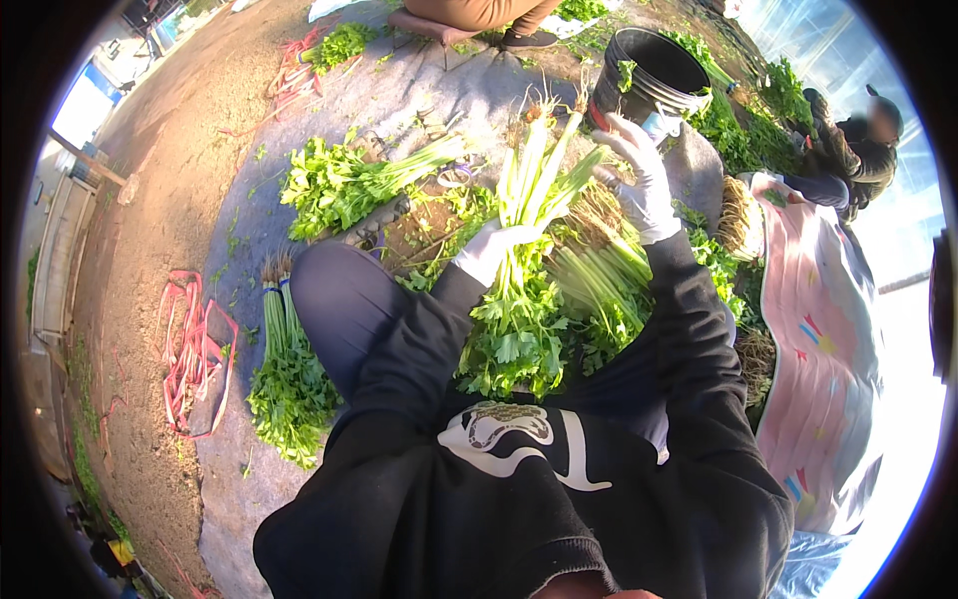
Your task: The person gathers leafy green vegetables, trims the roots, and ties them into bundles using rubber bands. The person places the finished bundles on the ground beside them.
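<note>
My left hand [490,247], in a white glove, grips a bunch of leafy celery [524,198] around the middle of its stalks. The roots point away from me, and the leaves hang over my lap. To the right, my gloved right hand [640,180] is raised beside the stalks with its fingers apart and nothing in it. Below that hand lies a pile of loose celery [606,269] with roots on. Another celery bunch [337,187] rests on the cloth ahead of my left knee. Beside that knee lie bunches [288,367] bound with blue bands.
A black bucket [610,75] stands just beyond my right hand. Pink strapping [194,352] lies tangled on the left, partly over the grey ground cloth [247,195]. One person sits on a low stool [430,26] ahead; another person [861,153] is at right, near a pink patterned sheet [804,299].
</note>
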Tool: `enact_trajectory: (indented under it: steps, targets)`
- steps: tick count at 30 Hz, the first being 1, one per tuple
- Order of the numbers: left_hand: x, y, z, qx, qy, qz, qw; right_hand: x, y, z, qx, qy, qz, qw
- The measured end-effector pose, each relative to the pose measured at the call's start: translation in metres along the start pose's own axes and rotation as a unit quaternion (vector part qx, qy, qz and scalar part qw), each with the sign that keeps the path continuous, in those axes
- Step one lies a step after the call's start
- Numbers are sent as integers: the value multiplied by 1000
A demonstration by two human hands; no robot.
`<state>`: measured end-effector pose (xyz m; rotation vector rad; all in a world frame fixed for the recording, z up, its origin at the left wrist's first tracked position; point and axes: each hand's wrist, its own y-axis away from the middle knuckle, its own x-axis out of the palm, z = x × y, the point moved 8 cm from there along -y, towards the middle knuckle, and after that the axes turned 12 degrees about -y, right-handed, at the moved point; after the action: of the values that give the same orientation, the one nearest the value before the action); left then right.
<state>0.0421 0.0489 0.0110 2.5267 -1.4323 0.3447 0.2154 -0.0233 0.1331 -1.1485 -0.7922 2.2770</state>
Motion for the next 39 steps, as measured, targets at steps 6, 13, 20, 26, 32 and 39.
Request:
enact_trajectory:
  steps: [6,13,20,26,32,39]
  targets:
    - [-2,-1,8,-30,-12,16,999,29,1,20,12,-60,145,988]
    - [-3,0,6,-32,-17,-6,999,40,10,35,-88,-60,221,969]
    - [1,7,3,-38,-38,33,998,5,11,-32,213,-452,-108,859]
    - [12,13,4,-52,-112,115,986,-34,26,-90,307,-500,-277,761]
    - [24,12,4,-61,-73,140,986,-64,23,-77,226,-299,-377,847]
    - [-20,12,-14,-30,-61,71,995,-27,3,4,59,-93,52,993]
